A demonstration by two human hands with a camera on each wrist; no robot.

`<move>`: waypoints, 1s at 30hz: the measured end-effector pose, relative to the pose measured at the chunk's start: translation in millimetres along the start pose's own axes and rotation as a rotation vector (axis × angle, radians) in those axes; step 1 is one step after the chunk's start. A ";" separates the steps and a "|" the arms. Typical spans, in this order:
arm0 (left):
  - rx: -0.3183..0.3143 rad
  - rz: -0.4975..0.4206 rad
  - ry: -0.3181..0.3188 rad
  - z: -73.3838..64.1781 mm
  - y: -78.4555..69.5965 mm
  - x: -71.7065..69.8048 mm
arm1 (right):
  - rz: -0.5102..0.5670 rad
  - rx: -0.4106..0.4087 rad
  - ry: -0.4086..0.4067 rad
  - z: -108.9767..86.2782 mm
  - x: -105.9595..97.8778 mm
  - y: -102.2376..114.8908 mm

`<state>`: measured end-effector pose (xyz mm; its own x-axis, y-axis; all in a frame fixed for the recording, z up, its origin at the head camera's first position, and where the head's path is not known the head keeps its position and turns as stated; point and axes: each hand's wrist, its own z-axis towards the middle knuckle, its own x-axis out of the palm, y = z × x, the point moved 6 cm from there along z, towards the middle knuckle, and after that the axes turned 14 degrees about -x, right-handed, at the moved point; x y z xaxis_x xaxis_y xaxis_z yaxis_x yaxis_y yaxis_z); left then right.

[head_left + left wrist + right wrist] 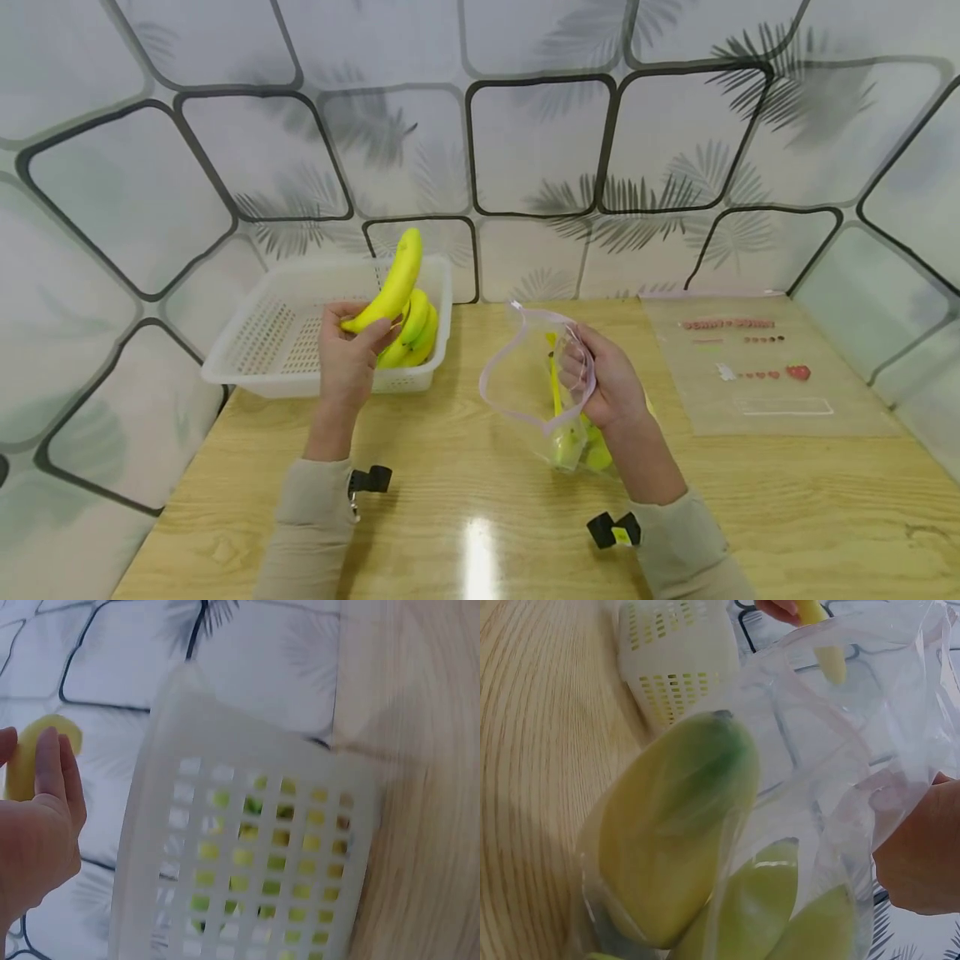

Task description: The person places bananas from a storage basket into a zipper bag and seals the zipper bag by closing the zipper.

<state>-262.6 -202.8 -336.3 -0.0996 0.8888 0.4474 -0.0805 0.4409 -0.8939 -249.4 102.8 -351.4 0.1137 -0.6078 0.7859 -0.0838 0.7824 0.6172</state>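
Note:
My left hand [348, 354] pinches a single yellow banana [397, 279] by its lower end, tilted up above the front of a white plastic basket [281, 385]. Behind and below it, more bananas [422, 337] lie in the basket's right end. In the left wrist view the fingers [49, 761] lie along the banana. My right hand [611, 383] grips the rim of a clear zip bag [542, 425], whose mouth gapes toward the left. Inside the bag are several yellow-green fruits [679, 825], seen through the plastic in the right wrist view.
A second clear bag [750, 375] with small pink and red printed decorations lies flat on the wooden table [420, 508] at the right. A patterned wall covering [540, 150] rises behind the table. Each wrist carries a small black camera mount [371, 479].

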 end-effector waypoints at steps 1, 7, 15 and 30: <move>-0.029 -0.015 0.022 -1.5 2.2 4.4 | -0.006 -0.001 0.000 -0.1 0.2 -0.1; -0.132 -0.032 0.069 -8.7 10.8 20.8 | -0.017 -0.002 0.008 -0.9 0.7 -0.3; -0.283 0.330 0.305 -26.6 18.2 41.8 | -0.008 -0.015 0.022 -0.2 1.7 1.3; -0.114 1.082 0.287 -43.1 22.7 60.2 | -0.040 -0.001 0.005 0.8 3.0 3.8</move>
<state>-227.7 -133.8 -330.8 0.1714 0.8001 -0.5748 0.0023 -0.5838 -0.8119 -250.2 103.8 -346.7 0.1216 -0.6380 0.7604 -0.0781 0.7576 0.6481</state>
